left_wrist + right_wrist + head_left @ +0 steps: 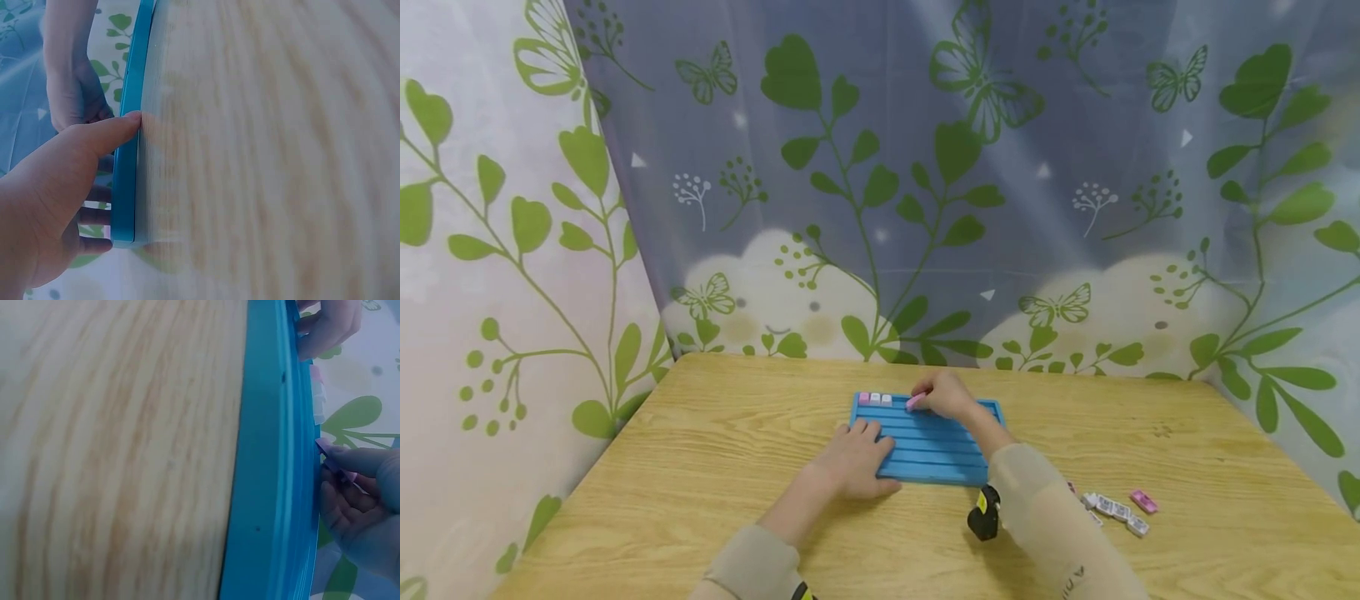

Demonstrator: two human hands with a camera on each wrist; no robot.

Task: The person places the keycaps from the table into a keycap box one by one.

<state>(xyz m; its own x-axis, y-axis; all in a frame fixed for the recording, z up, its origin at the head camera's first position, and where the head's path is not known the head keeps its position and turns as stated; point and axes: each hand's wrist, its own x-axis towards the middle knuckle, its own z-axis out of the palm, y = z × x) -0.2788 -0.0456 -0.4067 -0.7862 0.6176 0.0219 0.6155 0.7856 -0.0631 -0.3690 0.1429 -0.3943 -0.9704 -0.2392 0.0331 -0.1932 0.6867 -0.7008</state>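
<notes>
Currently pinched: pink piece (913,402) at blue tray (936,455)

Right hand (946,395) pinches the pink piece, tilted, between thumb and fingers at the far row. Three row pieces (876,400), one pink and two white, stand at that row's left end, apart from it. Left hand (853,462), fingers spread, rests on the tray's left front corner. Loose pieces (1122,509) lie on the wooden table (737,433), right of the tray.

No readable text, only small dark lettering (1073,582) (too indistinct) on the right sleeve (1060,525)
</notes>
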